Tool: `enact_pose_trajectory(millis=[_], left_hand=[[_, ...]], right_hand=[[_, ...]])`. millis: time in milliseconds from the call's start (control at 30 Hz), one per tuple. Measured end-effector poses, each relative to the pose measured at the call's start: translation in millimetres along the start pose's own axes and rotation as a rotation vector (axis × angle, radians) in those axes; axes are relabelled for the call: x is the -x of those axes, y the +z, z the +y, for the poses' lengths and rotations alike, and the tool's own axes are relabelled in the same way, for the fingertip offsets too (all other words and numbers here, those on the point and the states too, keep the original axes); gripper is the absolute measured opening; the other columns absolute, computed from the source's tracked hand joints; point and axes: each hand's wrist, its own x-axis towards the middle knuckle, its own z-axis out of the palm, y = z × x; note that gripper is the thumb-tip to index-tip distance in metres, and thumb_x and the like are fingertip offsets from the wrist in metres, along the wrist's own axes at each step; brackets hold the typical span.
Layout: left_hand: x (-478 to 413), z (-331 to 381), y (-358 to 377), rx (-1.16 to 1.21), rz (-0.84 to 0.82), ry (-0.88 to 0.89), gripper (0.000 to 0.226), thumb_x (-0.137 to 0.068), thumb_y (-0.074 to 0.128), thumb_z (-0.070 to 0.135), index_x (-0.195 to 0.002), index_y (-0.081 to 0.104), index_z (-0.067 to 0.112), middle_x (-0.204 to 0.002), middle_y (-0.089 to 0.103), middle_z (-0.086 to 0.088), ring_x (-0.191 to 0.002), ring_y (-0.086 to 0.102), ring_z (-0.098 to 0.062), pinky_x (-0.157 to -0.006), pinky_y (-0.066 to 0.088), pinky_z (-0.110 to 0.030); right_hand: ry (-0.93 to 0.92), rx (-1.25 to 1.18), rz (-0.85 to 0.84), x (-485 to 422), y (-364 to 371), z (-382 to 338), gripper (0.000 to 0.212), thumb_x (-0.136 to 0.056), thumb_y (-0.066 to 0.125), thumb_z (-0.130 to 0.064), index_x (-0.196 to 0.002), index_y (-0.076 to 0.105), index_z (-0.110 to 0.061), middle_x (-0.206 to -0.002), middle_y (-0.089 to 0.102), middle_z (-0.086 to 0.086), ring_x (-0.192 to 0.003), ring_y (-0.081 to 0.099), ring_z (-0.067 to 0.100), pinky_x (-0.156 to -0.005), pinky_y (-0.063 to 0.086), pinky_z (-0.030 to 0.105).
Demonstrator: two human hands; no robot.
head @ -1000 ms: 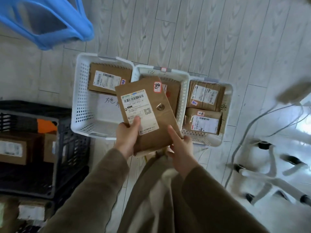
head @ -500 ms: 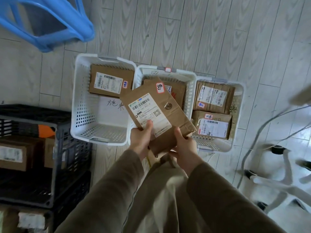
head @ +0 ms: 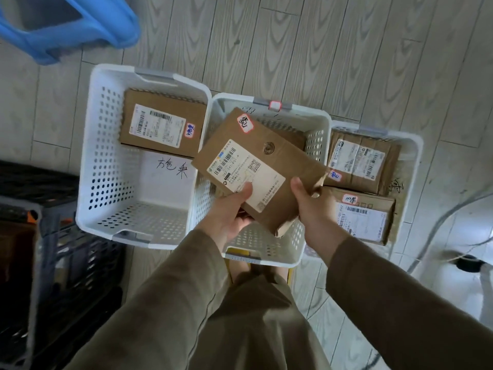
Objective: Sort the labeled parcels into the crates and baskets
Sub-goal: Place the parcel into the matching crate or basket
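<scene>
Left grip (head: 231,210) and right grip (head: 312,208) each pinch the parcel (head: 266,158) by its near edge, keeping its label readable above the middle basket (head: 317,114) just beyond them, probably its destination.

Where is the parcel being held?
In the head view, centre frame: the parcel is gripped by the left hand and right hand above the middle white basket.

Pale plank floor (head: 320,49), three white baskets (head: 112,156) abreast, black crate (head: 40,263) left, blue stool (head: 80,28)

three baskets (head: 85,161) (head: 234,99) (head: 416,156), five parcels (head: 162,126) (head: 266,166) (head: 292,136) (head: 362,161) (head: 365,217), one crate (head: 36,217)
</scene>
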Motion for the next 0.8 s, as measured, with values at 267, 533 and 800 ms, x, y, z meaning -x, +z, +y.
enact_pose_trajectory(millis=[267,533,800], left_hand=[[13.8,-7.2,5.3,0.072,-0.013,0.018,0.003,-0.091,0.057,0.007,-0.093,0.058,0.009,-0.093,0.067,-0.014,-0.092,0.063,-0.030,-0.092,0.049,-0.050],[7.3,-16.4,26.2,0.248,0.063,0.050,0.007,-0.090,0.059,0.006,-0.091,0.056,0.013,-0.094,0.067,-0.011,-0.092,0.063,-0.027,-0.097,0.047,-0.052],[-38.1,-14.9,40.0,0.196,0.070,0.073,0.009,-0.092,0.060,0.015,-0.097,0.056,0.009,-0.097,0.065,-0.010,-0.085,0.063,-0.022,-0.093,0.051,-0.042]], right_hand=[[-0.055,-0.009,0.026,12.2,-4.2,-6.7,0.047,-0.090,0.062,-0.034,-0.128,0.052,-0.009,-0.108,0.062,-0.001,-0.087,0.059,0.009,-0.061,0.045,0.011],[-0.074,0.129,0.012,-4.3,6.0,-32.5,0.036,-0.095,0.051,-0.034,-0.123,0.056,-0.012,-0.086,0.053,-0.007,-0.086,0.049,0.014,-0.076,0.038,0.027],[0.132,0.122,0.023,-30.2,16.9,-9.9,0.025,-0.091,0.058,-0.024,-0.109,0.057,-0.006,-0.075,0.050,0.000,-0.069,0.048,0.015,-0.068,0.037,0.028]])
